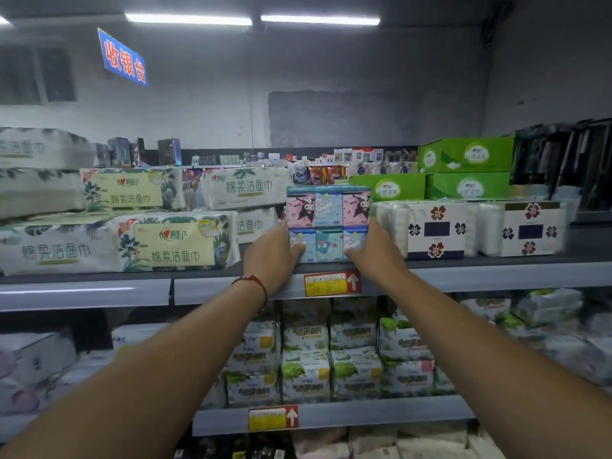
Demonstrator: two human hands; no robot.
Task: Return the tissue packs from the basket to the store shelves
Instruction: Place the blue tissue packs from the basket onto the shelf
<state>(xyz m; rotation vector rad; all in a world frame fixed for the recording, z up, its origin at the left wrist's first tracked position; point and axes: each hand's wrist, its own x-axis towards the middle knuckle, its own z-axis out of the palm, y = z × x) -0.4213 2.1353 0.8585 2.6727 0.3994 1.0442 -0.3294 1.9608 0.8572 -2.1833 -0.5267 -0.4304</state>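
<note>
Left hand and right hand grasping cartoon tissue pack from either side, thumbs across lower front. Pack upright on top shelf, between floral tissue packs and cotton pad boxes.

Both hands, left and right, reach forward, gripping.

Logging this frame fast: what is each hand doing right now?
Left hand: holds the left side of the cartoon tissue pack, thumb on its front.
Right hand: holds the pack's right side, thumb on its front.
</note>
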